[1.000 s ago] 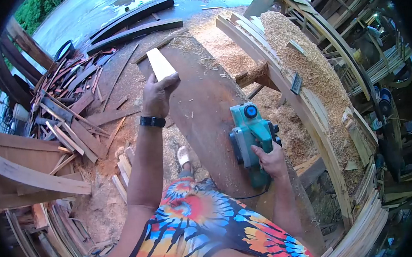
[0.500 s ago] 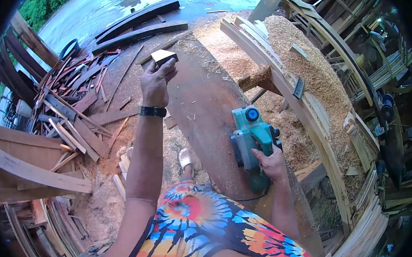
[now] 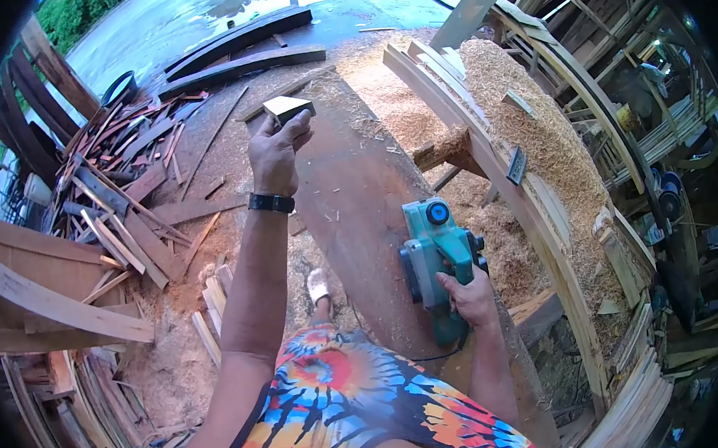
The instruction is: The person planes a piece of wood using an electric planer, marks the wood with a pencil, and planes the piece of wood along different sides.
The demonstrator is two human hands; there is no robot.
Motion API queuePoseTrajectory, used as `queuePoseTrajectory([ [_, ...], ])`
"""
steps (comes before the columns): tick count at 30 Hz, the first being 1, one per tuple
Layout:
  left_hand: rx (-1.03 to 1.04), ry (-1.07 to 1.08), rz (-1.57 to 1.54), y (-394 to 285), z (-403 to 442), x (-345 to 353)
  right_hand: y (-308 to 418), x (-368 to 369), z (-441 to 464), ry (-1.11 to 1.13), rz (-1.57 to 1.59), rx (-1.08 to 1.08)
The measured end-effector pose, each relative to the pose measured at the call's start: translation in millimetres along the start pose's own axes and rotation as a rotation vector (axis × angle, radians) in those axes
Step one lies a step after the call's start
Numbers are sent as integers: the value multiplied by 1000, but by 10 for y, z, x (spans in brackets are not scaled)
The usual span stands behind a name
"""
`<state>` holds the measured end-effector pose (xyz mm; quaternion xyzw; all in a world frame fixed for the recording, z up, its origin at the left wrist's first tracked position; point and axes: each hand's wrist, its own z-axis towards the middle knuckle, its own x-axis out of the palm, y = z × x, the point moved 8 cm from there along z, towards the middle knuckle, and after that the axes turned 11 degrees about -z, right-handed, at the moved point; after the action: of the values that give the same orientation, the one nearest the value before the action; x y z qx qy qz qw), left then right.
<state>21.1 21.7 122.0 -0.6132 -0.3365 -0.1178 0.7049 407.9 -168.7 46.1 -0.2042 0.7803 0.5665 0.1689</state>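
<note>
My left hand (image 3: 277, 151) is raised over the far part of the wooden workbench (image 3: 344, 192). Its fingers and thumb are closed on a small wooden block (image 3: 286, 106) with a pale top face and a dark side. My right hand (image 3: 468, 295) is wrapped round the rear handle of a green electric planer (image 3: 440, 256), which is on the bench's right side. A cord trails from the planer's back end. The planer's underside is hidden.
Right of the bench, a long curved timber (image 3: 534, 220) runs beside a heap of wood shavings (image 3: 527, 121); a small dark block (image 3: 516, 165) lies on it. Scrap wood (image 3: 134, 156) is piled at left. Two dark beams (image 3: 240, 70) lie beyond. My foot (image 3: 318, 287) stands beside the bench.
The wooden block in my left hand has moved slightly right and down in view, with a small turn. My right hand stays on the planer, which shows little movement.
</note>
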Motion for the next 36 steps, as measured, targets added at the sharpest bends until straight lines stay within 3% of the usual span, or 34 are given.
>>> queuePoseTrajectory([
  [4,5,-26,186,-19,-200,-8,82,-7,-89,-14,52,33],
  [5,40,-105,350,-35,-382,-27,102,-18,-102,-38,48,39],
  [9,513,153,1163,411,-814,-260,144,-18,-97,-43,52,67],
  [11,416,181,1311,754,-897,-506,45,-10,-26,-72,-16,-29],
  [13,326,194,1482,1027,-961,-705,109,23,-91,-36,-8,61],
  [19,261,377,1564,1255,-745,-1041,571,216,-296,-26,-151,-18],
  [23,353,488,1766,1324,-16,-1323,1004,496,-293,34,-282,-66],
  [25,286,554,1950,1248,387,-1327,1032,713,-208,64,-242,-100],
  [30,151,469,1976,1071,1246,-1387,1196,1122,-34,89,-275,-138],
  [36,127,473,2004,1072,1633,-1465,1275,1291,102,105,-303,-105],
])
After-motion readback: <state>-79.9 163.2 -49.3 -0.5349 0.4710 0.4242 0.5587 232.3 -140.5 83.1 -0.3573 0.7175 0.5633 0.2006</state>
